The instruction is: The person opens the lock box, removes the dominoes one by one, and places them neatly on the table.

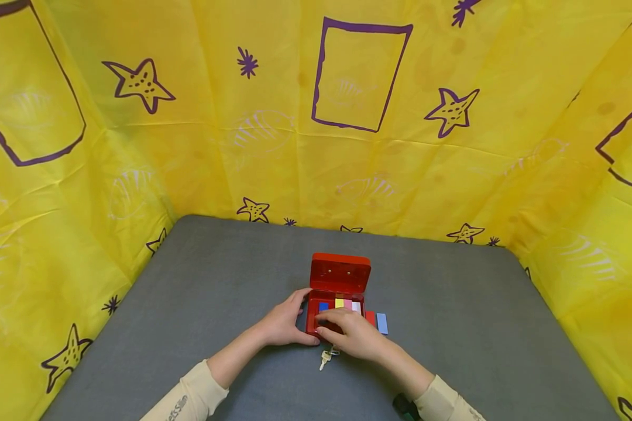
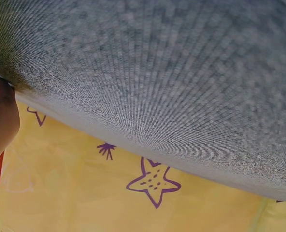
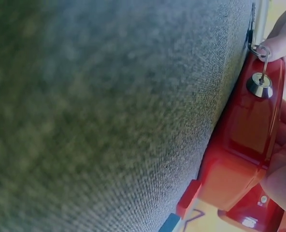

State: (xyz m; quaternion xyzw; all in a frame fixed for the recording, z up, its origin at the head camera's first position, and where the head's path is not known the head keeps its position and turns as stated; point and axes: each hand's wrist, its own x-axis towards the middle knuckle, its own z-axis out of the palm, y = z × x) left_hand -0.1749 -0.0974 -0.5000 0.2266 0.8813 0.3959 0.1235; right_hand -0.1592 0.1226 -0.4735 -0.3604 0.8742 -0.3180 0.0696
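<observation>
A small red metal cash box [image 1: 340,275] stands with its lid raised. My left hand [image 1: 283,323] holds its left side, fingers toward the back corner and thumb at the front corner. Over the front of the box, my right hand [image 1: 359,335] reaches in with bent fingers; whether they pinch anything is hidden. Inside show a blue block [image 1: 323,306] on the left, and yellow [image 1: 339,303], pink [image 1: 347,303] and white [image 1: 356,306] blocks on the right. The right wrist view shows a key in the front lock [image 3: 260,86], on a ring.
Just right of the box lie a red block [image 1: 370,317] and a light blue block [image 1: 381,323]. A key [image 1: 324,358] hangs or lies before the box front. Grey cloth covers the table [image 1: 232,257]; yellow curtains [image 1: 274,152] rise around it.
</observation>
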